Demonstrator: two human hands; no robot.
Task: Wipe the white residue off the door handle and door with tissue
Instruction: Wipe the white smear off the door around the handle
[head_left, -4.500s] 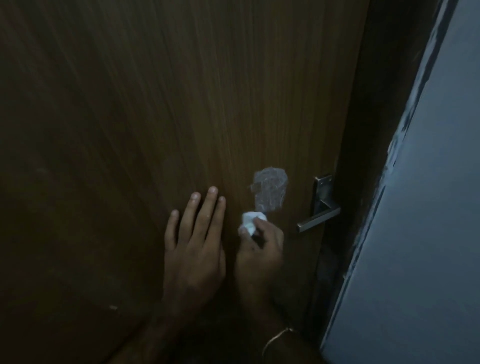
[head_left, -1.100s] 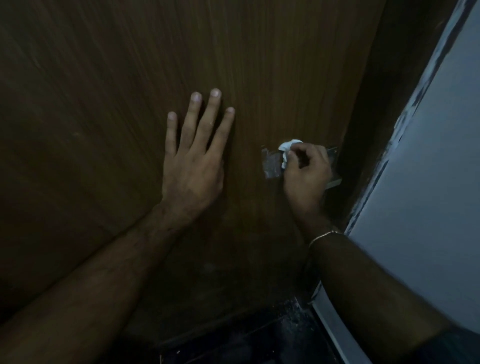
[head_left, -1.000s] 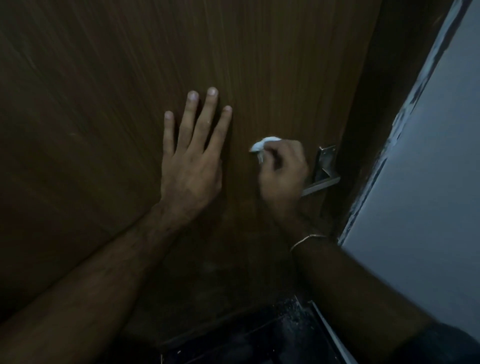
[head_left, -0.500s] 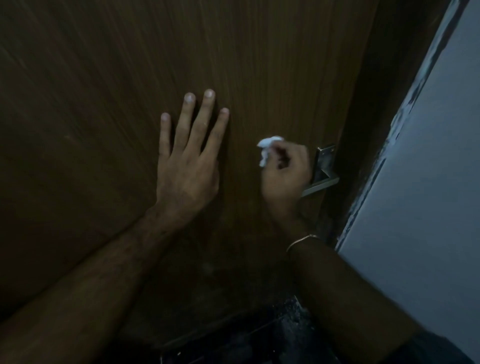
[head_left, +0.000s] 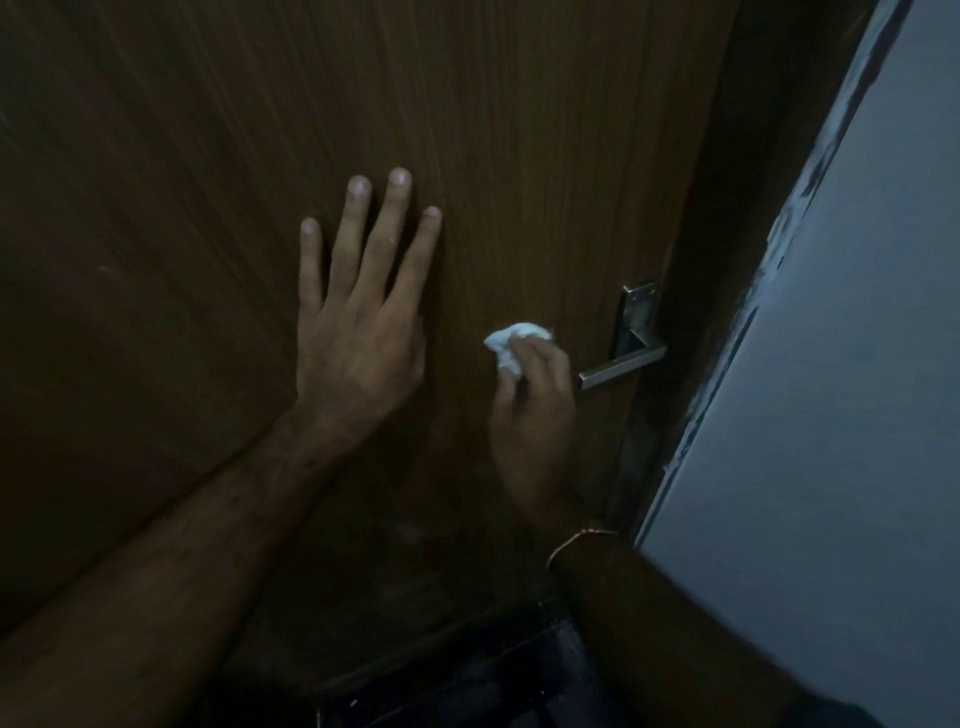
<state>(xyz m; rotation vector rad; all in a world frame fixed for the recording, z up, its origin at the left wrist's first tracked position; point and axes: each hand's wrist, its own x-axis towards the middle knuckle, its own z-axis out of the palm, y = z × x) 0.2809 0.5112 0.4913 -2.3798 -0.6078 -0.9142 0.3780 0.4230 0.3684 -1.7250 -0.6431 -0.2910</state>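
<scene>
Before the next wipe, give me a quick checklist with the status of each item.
1. Tissue gripped: ok, the right hand holds the wad in its fingertips.
2. Tissue against the door: cannot tell; it is at the panel, but contact is not clear.
3. Left hand bracing: ok, flat on the door with fingers spread.
4. Door panel free of white residue: ok as far as the dim view shows; no patch visible.
5. Door handle free of residue: cannot tell; too dark and small.
6. Handle within reach: ok, the lever's tip is just right of the right hand.

white smear gone, tissue (head_left: 511, 347) moved lower left
</scene>
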